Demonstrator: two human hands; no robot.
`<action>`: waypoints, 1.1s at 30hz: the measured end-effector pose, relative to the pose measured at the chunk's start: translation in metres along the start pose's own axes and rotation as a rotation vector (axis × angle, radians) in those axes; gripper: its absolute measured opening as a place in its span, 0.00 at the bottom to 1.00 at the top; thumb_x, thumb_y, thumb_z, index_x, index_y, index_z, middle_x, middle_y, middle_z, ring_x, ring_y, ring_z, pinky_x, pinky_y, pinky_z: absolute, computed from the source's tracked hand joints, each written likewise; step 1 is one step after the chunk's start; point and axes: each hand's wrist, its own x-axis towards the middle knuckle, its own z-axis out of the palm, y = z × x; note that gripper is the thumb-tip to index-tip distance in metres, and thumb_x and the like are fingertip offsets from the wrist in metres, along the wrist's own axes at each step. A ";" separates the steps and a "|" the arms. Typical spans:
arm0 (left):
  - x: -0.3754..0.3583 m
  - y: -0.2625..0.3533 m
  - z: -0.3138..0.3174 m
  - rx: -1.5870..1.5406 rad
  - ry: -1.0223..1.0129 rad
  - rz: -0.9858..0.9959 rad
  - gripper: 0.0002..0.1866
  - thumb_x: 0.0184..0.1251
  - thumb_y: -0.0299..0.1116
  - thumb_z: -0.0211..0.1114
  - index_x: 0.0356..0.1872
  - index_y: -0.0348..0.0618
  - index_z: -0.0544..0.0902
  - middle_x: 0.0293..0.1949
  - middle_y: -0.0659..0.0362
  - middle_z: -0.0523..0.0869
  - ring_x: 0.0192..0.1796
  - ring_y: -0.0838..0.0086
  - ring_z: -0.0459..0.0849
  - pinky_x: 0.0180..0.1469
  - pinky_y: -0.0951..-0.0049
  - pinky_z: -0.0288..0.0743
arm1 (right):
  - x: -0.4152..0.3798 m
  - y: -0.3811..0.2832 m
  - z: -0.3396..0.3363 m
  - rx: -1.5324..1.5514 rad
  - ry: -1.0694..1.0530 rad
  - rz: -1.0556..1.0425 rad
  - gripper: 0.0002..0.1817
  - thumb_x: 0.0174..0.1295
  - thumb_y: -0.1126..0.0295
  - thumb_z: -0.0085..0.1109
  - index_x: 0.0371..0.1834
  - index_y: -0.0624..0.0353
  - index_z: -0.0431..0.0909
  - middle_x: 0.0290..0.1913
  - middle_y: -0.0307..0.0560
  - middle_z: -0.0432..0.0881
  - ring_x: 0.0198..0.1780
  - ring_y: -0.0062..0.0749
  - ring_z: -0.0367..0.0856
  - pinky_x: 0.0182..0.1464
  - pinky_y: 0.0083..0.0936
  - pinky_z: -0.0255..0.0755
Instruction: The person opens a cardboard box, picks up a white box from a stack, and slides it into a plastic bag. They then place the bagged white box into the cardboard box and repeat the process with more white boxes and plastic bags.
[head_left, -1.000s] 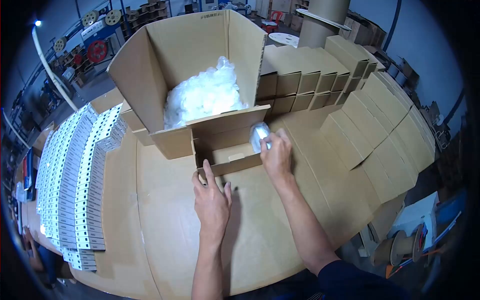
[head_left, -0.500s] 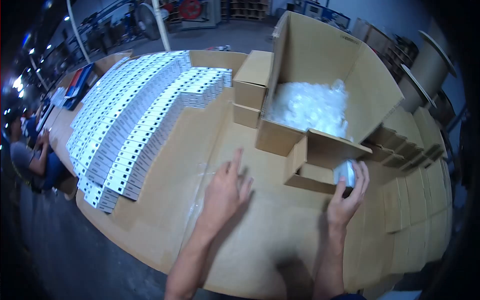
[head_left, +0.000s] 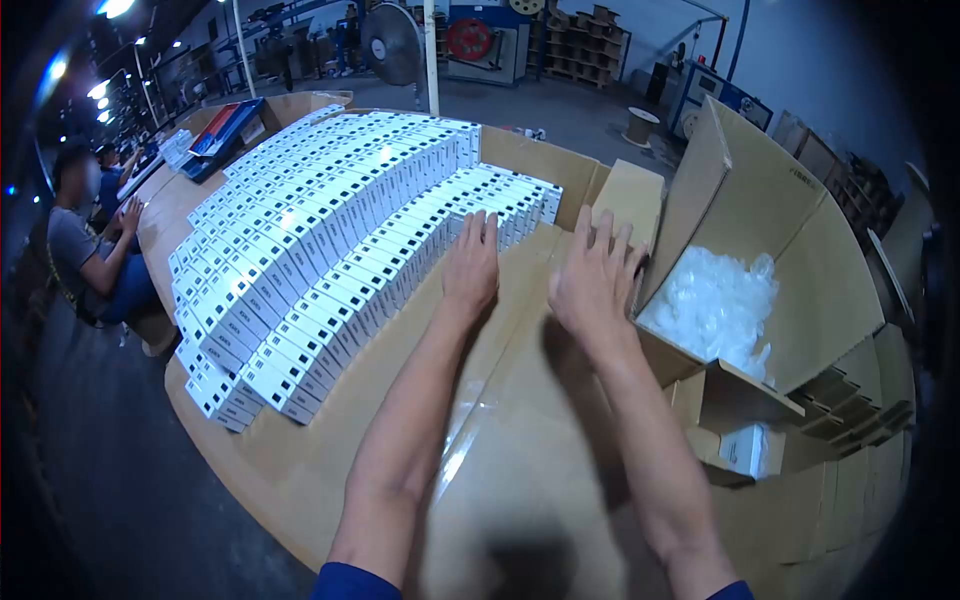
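Note:
Long rows of small white boxes (head_left: 290, 250) with dark squares on their ends stand in tiers on the cardboard-covered table. At the front of the lower tier is my left hand (head_left: 472, 268), its fingers stretched out over or against the boxes; exact contact cannot be made out. My right hand (head_left: 592, 290) is raised over the cardboard with fingers spread, in front of a closed brown carton (head_left: 632, 198), and nothing shows in it. To its right, a small open carton (head_left: 745, 398) has one white box with a clear wrap (head_left: 742, 450) inside.
A large open carton (head_left: 810, 270) holds a heap of clear plastic bags (head_left: 715, 305). Several brown cartons (head_left: 850, 500) are stacked at the right. Blue and red trays (head_left: 225, 130) lie at the far left, and a seated person (head_left: 90, 235) is beyond the table edge.
My view has turned left. My right hand has let go of the white box, now in the small carton, and moved left. My left hand has reached forward to the white rows.

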 end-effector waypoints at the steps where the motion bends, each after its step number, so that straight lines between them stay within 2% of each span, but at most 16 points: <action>1: 0.002 -0.004 0.007 0.038 -0.006 -0.003 0.29 0.66 0.22 0.58 0.70 0.31 0.70 0.69 0.44 0.72 0.74 0.49 0.70 0.71 0.57 0.71 | 0.001 0.001 0.004 -0.013 -0.009 -0.008 0.46 0.55 0.68 0.67 0.79 0.69 0.59 0.76 0.72 0.62 0.77 0.73 0.57 0.76 0.73 0.43; 2: 0.000 -0.008 0.015 -0.001 0.069 0.029 0.29 0.61 0.20 0.60 0.67 0.29 0.71 0.66 0.41 0.73 0.72 0.47 0.70 0.71 0.53 0.70 | 0.000 0.004 0.008 -0.025 -0.024 -0.012 0.46 0.55 0.69 0.67 0.79 0.68 0.59 0.76 0.72 0.62 0.77 0.73 0.57 0.77 0.73 0.44; 5: 0.001 -0.001 -0.010 0.043 0.014 0.002 0.25 0.64 0.24 0.60 0.65 0.34 0.73 0.62 0.50 0.77 0.66 0.54 0.76 0.61 0.58 0.76 | -0.003 0.005 0.015 -0.042 -0.040 -0.028 0.49 0.52 0.70 0.70 0.79 0.67 0.58 0.76 0.71 0.62 0.76 0.71 0.58 0.77 0.73 0.44; 6: 0.002 -0.006 -0.005 0.093 0.107 0.023 0.21 0.63 0.25 0.61 0.58 0.37 0.78 0.57 0.52 0.79 0.62 0.57 0.77 0.56 0.59 0.76 | -0.004 0.005 0.013 -0.048 -0.053 -0.032 0.50 0.52 0.70 0.71 0.79 0.67 0.58 0.76 0.71 0.61 0.76 0.71 0.58 0.77 0.73 0.44; 9: 0.004 -0.018 -0.002 0.152 0.144 0.035 0.18 0.62 0.27 0.62 0.54 0.39 0.81 0.54 0.52 0.80 0.61 0.58 0.78 0.55 0.61 0.75 | -0.002 0.004 0.008 -0.085 -0.097 -0.038 0.52 0.50 0.70 0.74 0.80 0.64 0.57 0.77 0.71 0.60 0.76 0.72 0.58 0.76 0.74 0.45; 10: 0.003 -0.021 -0.005 0.145 0.082 0.017 0.15 0.61 0.28 0.64 0.50 0.40 0.83 0.54 0.52 0.81 0.60 0.59 0.78 0.57 0.61 0.75 | -0.003 0.003 0.005 -0.091 -0.119 -0.040 0.52 0.50 0.70 0.74 0.80 0.64 0.57 0.77 0.71 0.60 0.76 0.73 0.58 0.76 0.74 0.45; 13: 0.001 -0.016 -0.026 0.139 0.110 0.050 0.13 0.65 0.27 0.60 0.49 0.41 0.83 0.53 0.52 0.80 0.57 0.57 0.80 0.59 0.60 0.75 | -0.002 0.006 0.008 -0.119 -0.142 -0.045 0.54 0.49 0.67 0.76 0.81 0.61 0.56 0.77 0.70 0.59 0.77 0.73 0.58 0.76 0.75 0.47; 15: -0.003 0.002 -0.049 0.008 0.202 0.021 0.11 0.63 0.23 0.64 0.47 0.39 0.82 0.52 0.50 0.80 0.57 0.53 0.79 0.60 0.55 0.75 | -0.002 0.007 0.005 -0.143 -0.141 -0.059 0.55 0.49 0.66 0.75 0.82 0.60 0.55 0.77 0.69 0.59 0.76 0.73 0.59 0.75 0.75 0.50; 19: -0.015 0.037 -0.107 -0.192 0.198 -0.051 0.14 0.59 0.20 0.69 0.47 0.35 0.80 0.51 0.47 0.80 0.56 0.49 0.80 0.59 0.52 0.75 | 0.000 0.006 -0.010 0.030 -0.192 -0.028 0.56 0.50 0.67 0.75 0.83 0.58 0.53 0.81 0.72 0.52 0.80 0.78 0.50 0.78 0.73 0.42; 20: -0.018 0.045 -0.123 -0.218 0.202 -0.051 0.14 0.59 0.20 0.69 0.47 0.35 0.80 0.51 0.47 0.81 0.55 0.49 0.80 0.59 0.53 0.76 | -0.006 0.006 -0.012 0.059 -0.032 -0.057 0.50 0.58 0.67 0.69 0.84 0.59 0.53 0.80 0.73 0.56 0.80 0.72 0.54 0.79 0.65 0.46; 23: -0.027 0.075 -0.177 -0.300 0.271 -0.003 0.15 0.54 0.18 0.71 0.42 0.37 0.79 0.48 0.47 0.82 0.51 0.51 0.82 0.56 0.54 0.77 | -0.032 -0.002 -0.069 0.926 0.036 -0.187 0.41 0.70 0.60 0.61 0.84 0.57 0.54 0.76 0.68 0.66 0.74 0.59 0.69 0.73 0.50 0.67; 25: -0.034 0.110 -0.208 -0.330 0.289 0.005 0.18 0.48 0.15 0.74 0.41 0.37 0.78 0.48 0.49 0.82 0.53 0.52 0.81 0.56 0.54 0.76 | -0.046 0.001 -0.108 1.424 -0.398 0.082 0.30 0.77 0.63 0.55 0.80 0.56 0.64 0.65 0.57 0.79 0.60 0.36 0.81 0.59 0.27 0.77; 27: -0.042 0.140 -0.227 -0.318 0.281 0.096 0.21 0.46 0.14 0.76 0.43 0.37 0.78 0.49 0.49 0.81 0.56 0.51 0.81 0.57 0.54 0.76 | -0.056 0.016 -0.126 1.682 -0.524 0.118 0.20 0.78 0.66 0.55 0.70 0.57 0.76 0.53 0.44 0.84 0.51 0.21 0.79 0.50 0.18 0.76; 30: -0.033 0.184 -0.246 -0.460 0.133 0.263 0.23 0.49 0.17 0.77 0.48 0.37 0.79 0.50 0.48 0.82 0.53 0.52 0.83 0.54 0.56 0.79 | -0.076 0.060 -0.132 1.553 -0.366 -0.050 0.11 0.77 0.71 0.53 0.54 0.61 0.84 0.47 0.38 0.84 0.49 0.20 0.80 0.49 0.19 0.77; 31: -0.028 0.196 -0.252 -0.531 0.052 0.296 0.24 0.51 0.19 0.77 0.50 0.38 0.79 0.51 0.48 0.82 0.52 0.53 0.83 0.52 0.57 0.80 | -0.082 0.080 -0.154 1.619 -0.517 0.116 0.11 0.77 0.73 0.52 0.54 0.62 0.84 0.48 0.39 0.84 0.50 0.21 0.81 0.48 0.20 0.80; 33: -0.015 0.217 -0.252 -0.683 -0.053 0.349 0.21 0.58 0.24 0.76 0.52 0.36 0.80 0.48 0.49 0.84 0.47 0.56 0.85 0.49 0.60 0.82 | -0.086 0.123 -0.164 1.604 -0.454 0.095 0.11 0.76 0.76 0.51 0.51 0.64 0.84 0.46 0.44 0.84 0.44 0.26 0.85 0.37 0.25 0.90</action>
